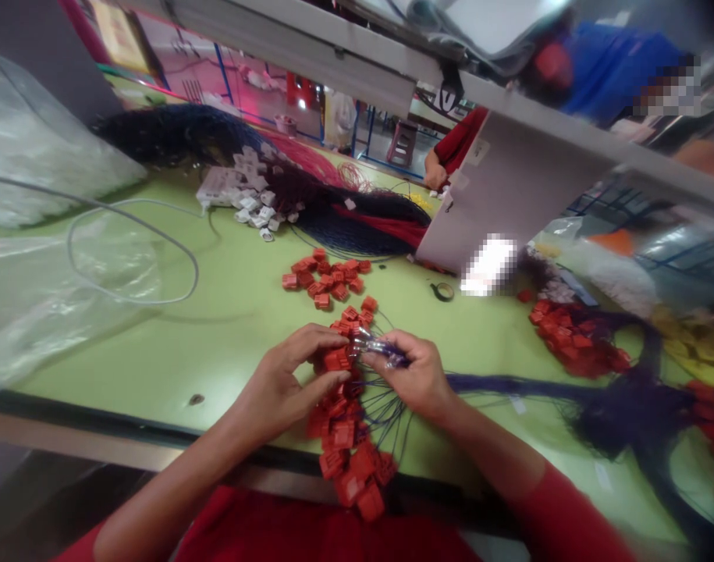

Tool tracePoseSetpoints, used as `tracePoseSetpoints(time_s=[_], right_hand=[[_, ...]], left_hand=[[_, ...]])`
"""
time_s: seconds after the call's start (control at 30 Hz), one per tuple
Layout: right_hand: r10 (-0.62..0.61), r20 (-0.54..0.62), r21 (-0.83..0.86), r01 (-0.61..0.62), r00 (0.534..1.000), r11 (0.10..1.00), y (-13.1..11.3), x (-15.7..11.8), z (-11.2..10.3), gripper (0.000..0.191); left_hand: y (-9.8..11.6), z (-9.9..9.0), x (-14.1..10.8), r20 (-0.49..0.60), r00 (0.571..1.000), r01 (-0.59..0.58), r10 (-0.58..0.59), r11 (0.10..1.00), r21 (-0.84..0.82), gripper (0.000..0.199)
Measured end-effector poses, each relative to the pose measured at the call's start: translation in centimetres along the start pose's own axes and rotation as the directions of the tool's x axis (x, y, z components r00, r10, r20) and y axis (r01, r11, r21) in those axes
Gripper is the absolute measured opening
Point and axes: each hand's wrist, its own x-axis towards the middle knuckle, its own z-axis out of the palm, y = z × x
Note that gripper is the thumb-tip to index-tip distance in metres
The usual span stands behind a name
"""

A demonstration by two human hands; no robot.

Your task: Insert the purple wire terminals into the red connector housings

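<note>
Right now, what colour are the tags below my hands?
Orange-red tags, clearest in the head view.

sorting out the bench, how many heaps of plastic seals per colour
Red seal heaps: 4 (loose heap, bunch held by left hand and right hand, heap at right, heap cut off at the right edge)
White seal heaps: 1 (white heap)
Total: 5

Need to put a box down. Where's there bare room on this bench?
Bare green tabletop lies left of the left hand, between the plastic sheet and the front edge. Crowded: around the right hand and rightward, with red plastic tags and dark wires.
</note>
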Motion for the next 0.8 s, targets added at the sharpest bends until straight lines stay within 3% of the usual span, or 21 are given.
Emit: tracePoseSetpoints(time_s=[0.23,0.37,0.67,0.8], right_hand=[[-0.09,0.022,-0.016,0.09,0.996,0.996,0.0,-0.3,0.2,0.017],[-0.084,0.04,0.027,0.083,0.996,0.996,0.4,-0.3,0.3,0.017],[-0.103,0.051,-0.033,0.105,0.993,0.994,0.6,-0.1,0.0,0.014],[-0.165,0.082,-0.07,0.171,0.983,0.983,0.9,-0.2,0.0,0.007]], left_hand=[[0.0,0.6,-0.1,-0.012,1.0,0.019,-0.02,0.999,-0.044,0.024],[-0.1,0.6,-0.1,0.0,0.999,0.047,-0.047,0.998,-0.05,0.022],[-0.2,0.9,-0.3,0.028,0.964,0.267,-0.266,0.955,-0.132,0.026],[0.0,0.9,-0.4,-0.02,0.978,0.203,-0.206,0.973,-0.11,0.022]])
